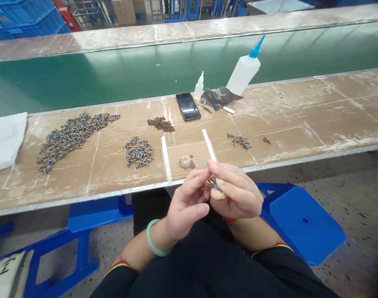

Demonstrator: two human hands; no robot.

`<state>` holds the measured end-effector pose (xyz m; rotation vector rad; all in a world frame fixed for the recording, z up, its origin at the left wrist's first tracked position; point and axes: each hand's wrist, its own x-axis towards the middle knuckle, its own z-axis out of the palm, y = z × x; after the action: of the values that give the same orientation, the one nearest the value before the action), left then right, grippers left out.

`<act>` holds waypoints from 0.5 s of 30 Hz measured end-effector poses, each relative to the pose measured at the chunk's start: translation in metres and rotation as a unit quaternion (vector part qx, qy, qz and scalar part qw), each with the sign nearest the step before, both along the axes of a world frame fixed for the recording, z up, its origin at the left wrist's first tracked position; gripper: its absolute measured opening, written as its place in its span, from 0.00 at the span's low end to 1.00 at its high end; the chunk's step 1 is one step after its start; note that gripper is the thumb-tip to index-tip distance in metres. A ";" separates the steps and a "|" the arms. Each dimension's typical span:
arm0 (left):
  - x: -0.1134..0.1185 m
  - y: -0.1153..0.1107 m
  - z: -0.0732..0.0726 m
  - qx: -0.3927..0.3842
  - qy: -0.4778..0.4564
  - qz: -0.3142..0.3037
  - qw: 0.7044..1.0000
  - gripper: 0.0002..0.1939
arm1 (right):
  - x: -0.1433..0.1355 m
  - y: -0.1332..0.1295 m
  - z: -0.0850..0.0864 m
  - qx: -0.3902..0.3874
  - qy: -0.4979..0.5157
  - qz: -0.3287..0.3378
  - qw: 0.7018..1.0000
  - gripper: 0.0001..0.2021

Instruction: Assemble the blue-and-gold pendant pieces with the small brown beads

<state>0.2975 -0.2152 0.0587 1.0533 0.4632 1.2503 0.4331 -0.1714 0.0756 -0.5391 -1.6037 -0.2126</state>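
Observation:
Several small blue-and-brass parts [214, 184] sit in the fingers of my right hand [238, 190], which is closed around them just past the table's front edge. My left hand [189, 203] is cupped against it, fingertips meeting the right fingers, with the thumb stretched apart; I see nothing plainly held there. Beyond my hands, a small clear round dish [185, 162] stands on a cardboard piece [173, 151] between two white strips, with small brown bits around it. A pile of the blue-and-brass parts [138, 152] lies to the left, and a few loose ones [239, 140] lie to the right.
A larger pile of parts [74, 134] spreads at the left, with brown pieces [161, 123] nearer the middle. Farther back are a phone [188, 106], a small dropper bottle [199, 87], a dark cloth [221, 98] and a white squeeze bottle [243, 72]. Blue stools [307, 223] stand below.

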 end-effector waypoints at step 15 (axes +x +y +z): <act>-0.011 0.014 0.002 0.010 0.017 0.022 1.000 0.32 | -0.011 0.006 -0.013 -0.314 0.321 0.087 0.889 0.10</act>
<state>0.2867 -0.2013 0.0603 1.0876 0.5029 1.2802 0.4220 -0.1654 0.0629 -0.8460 -1.0268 0.5965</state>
